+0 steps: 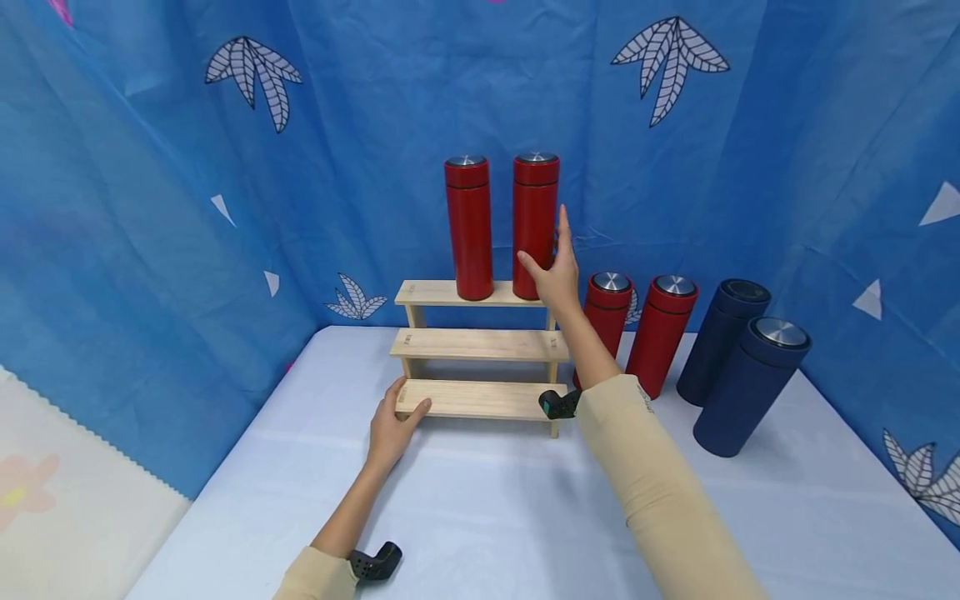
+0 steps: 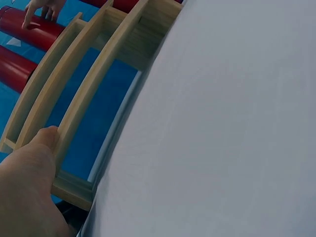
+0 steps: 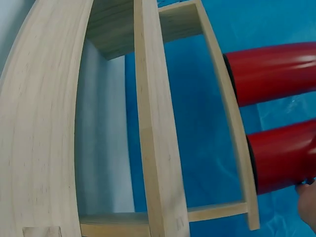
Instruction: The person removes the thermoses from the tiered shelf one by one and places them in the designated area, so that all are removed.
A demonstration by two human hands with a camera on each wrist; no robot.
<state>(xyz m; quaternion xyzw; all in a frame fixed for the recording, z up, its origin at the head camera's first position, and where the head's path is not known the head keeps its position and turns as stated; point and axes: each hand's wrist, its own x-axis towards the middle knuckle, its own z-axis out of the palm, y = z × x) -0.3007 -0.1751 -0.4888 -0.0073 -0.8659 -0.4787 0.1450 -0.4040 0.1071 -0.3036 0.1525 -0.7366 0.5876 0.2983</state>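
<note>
My left hand (image 1: pixel 390 429) grips the left end of a three-step wooden rack (image 1: pixel 480 400) at its lowest step. In the left wrist view, the thumb (image 2: pixel 47 136) lies against that step's edge. Two red thermos bottles with silver lids stand upright on the top step. My right hand (image 1: pixel 558 279) holds the right-hand red thermos (image 1: pixel 534 208) low on its body, thumb across the front and fingers at its right side. Just left of it, with a gap between, is the other red thermos (image 1: pixel 469 229). The right wrist view shows both bottle bases on the step (image 3: pixel 229 108).
On the table right of the rack stand two more red thermoses, one partly behind my right arm (image 1: pixel 604 312) and one beside it (image 1: pixel 663 333). Farther right are two dark blue thermoses (image 1: pixel 720 342) (image 1: pixel 753 387). A blue leaf-print curtain (image 1: pixel 375 167) surrounds the white-covered table (image 1: pixel 480 517).
</note>
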